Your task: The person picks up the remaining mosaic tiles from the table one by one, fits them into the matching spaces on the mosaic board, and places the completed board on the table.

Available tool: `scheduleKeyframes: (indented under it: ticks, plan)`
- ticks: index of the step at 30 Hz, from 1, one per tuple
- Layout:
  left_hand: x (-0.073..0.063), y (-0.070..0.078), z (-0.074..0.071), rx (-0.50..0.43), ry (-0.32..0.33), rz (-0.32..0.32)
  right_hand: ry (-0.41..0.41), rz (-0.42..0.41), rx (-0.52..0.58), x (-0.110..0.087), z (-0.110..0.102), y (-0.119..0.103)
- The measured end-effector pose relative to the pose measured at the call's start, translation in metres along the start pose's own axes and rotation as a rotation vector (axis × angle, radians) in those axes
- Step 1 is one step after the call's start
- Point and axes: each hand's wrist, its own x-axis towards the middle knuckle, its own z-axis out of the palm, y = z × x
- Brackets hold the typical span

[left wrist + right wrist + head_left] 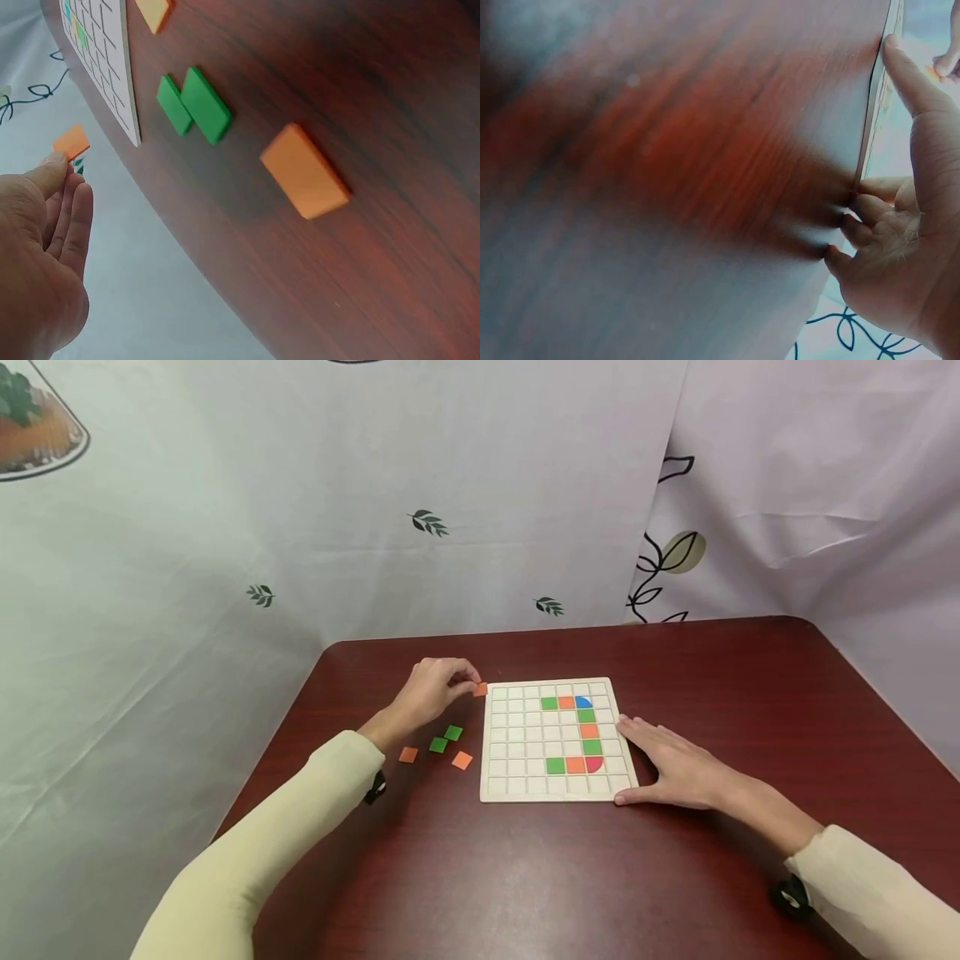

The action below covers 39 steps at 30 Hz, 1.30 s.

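Observation:
My left hand [438, 683] pinches a square orange tile [481, 690] between thumb and fingertips, right by the far left corner of a pale grid board [515, 735]. In the left wrist view, that orange tile [71, 142] sticks out past the thumb tip. On the board, green, orange, blue and red tiles form a bracket shape, with a rounded blue piece [583, 702] and a rounded red piece [594, 765] at its corners. My right hand [678, 768] rests along the board's right side, thumb at the near corner and fingers extended against the edge.
Left of the board lie two green tiles [438, 745], an orange tile [408, 755] and another orange tile [462, 761] nearer the board. All rest on a dark reddish wooden table [525, 877]. A pale printed curtain [480, 527] hangs behind the table's far edge.

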Motion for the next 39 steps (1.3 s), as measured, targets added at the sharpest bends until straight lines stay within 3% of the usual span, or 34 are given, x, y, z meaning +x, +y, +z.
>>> scheduleKeyframes:
  ticks: [26,39]
  plan:
    - [0.034,0.036,0.044,-0.035,-0.076,0.086,0.000,0.005,0.012,0.001,0.003,0.002]
    - [0.042,0.046,0.058,-0.025,-0.103,0.067,0.003,0.002,0.005,0.001,0.003,0.003]
